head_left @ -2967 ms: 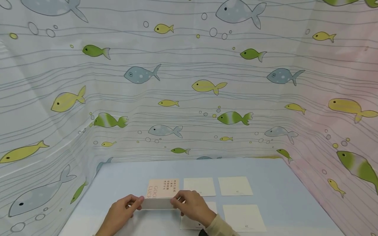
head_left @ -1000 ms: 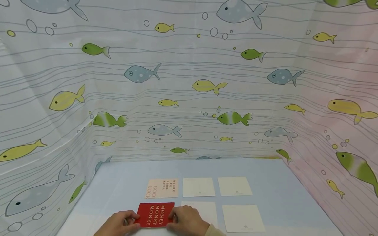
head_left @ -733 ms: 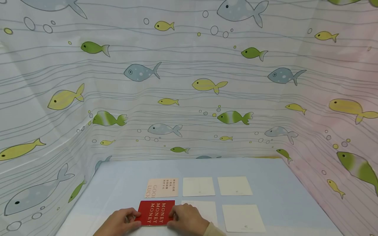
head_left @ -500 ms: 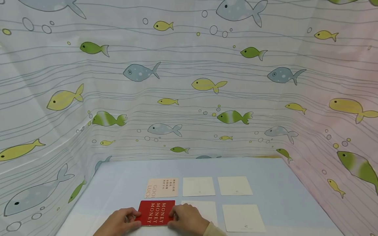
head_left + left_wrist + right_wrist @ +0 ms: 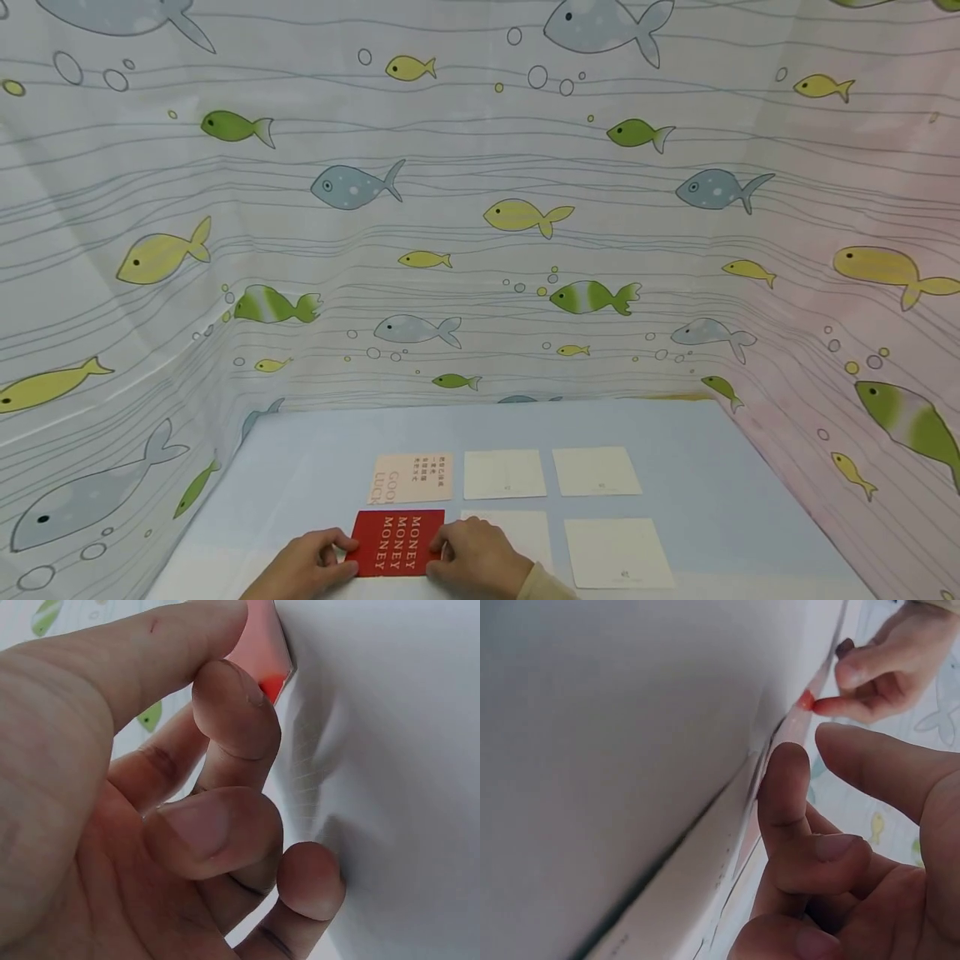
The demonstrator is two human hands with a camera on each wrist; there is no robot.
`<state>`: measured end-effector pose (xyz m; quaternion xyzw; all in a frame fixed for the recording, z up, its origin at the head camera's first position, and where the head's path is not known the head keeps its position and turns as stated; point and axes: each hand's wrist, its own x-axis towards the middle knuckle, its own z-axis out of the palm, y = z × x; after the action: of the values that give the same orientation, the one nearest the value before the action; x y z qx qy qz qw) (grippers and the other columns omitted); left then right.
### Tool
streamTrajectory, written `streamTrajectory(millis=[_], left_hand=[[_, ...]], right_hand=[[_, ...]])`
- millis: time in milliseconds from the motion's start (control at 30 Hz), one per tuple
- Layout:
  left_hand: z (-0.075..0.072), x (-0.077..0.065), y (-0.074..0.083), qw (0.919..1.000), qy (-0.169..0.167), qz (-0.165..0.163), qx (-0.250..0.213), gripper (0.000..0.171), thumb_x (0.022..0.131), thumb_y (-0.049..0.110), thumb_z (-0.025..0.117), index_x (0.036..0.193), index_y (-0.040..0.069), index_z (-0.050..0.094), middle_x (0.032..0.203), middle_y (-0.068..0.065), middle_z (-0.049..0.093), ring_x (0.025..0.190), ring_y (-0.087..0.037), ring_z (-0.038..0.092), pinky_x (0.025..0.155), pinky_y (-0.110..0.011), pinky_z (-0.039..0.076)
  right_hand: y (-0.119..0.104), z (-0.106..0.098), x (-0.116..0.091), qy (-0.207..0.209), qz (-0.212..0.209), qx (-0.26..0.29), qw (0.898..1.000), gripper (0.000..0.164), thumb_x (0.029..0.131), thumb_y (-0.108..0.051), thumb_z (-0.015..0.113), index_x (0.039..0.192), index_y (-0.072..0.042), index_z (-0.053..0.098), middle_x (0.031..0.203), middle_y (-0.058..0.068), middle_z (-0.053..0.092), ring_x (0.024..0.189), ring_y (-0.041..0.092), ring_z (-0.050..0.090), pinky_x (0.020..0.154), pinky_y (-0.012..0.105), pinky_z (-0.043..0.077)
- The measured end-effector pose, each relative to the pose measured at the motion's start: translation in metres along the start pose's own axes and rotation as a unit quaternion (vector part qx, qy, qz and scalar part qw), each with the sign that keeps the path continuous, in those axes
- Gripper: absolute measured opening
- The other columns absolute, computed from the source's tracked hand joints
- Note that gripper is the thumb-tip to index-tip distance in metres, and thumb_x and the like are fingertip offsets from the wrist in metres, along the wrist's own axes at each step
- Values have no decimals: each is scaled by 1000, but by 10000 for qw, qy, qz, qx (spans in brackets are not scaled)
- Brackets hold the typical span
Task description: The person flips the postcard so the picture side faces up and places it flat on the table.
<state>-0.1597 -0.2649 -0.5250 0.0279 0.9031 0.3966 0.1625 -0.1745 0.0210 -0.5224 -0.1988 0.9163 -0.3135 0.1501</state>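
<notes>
A red card (image 5: pixel 397 542) printed with the word MONEY in repeated lines lies low at the table's near side, face up. At its left edge my left hand (image 5: pixel 303 562) holds it between thumb and finger; in the left wrist view the hand (image 5: pixel 172 772) has bent fingers around the card's pinkish corner (image 5: pixel 262 645). My right hand (image 5: pixel 480 558) has thumb and index finger at the right edge, its other fingers curled. This hand partly covers a white card (image 5: pixel 517 533). Behind the red card lies a pale pink card (image 5: pixel 412 477) reading GOOD LUCK, its letters partly cut off.
Two white cards, a middle one (image 5: pixel 505 473) and a right one (image 5: pixel 596 472), lie in the far row. Another white card (image 5: pixel 618 550) lies at near right. The pale table (image 5: pixel 712 467) is enclosed by a fish-patterned curtain (image 5: pixel 480 275).
Three seconds ago both hands held a card on edge with its pale side facing me; now its red side faces up. In the last half second its near edge has come down slightly.
</notes>
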Motion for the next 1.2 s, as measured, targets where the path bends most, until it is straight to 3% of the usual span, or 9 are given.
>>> streamTrajectory(millis=[367,567,800,1000,1200], left_hand=[[3,1,3,9999,20,24,96,32,89,35,78,106,9,70,74,-3,55,67,-18,52,56,-23,39],[6,4,6,9980,463,-36,432,26,90,35,77,101,13,70,72,0,55,65,-17,51,56,-26,40],[6,11,18,9940,929,-42,579,32,89,36,76,110,13,69,74,2,55,65,-15,51,57,-28,41],[13,23,31,9881,1215,142,927,41,87,38,79,116,12,67,74,6,53,66,-11,49,59,-27,42],[25,38,44,9843,1258,501,1132,40,86,38,81,116,14,69,74,6,51,69,-10,48,66,-31,42]], right_hand=[[7,-3,-1,-30,-122,81,9999,17,87,-34,78,97,-20,75,70,-15,54,66,4,48,62,27,39],[10,-7,0,114,-223,341,9991,14,86,-31,79,95,-20,75,71,-15,56,63,5,50,58,26,40],[23,-25,-1,475,-353,394,9975,17,88,-32,77,101,-21,74,76,-19,58,66,3,50,59,26,42],[36,-37,-5,661,-355,423,9963,22,89,-30,75,108,-21,73,77,-19,59,63,5,50,57,26,43],[51,-51,-12,787,-490,520,9943,24,90,-29,75,111,-17,72,79,-18,60,64,3,52,60,25,44]])
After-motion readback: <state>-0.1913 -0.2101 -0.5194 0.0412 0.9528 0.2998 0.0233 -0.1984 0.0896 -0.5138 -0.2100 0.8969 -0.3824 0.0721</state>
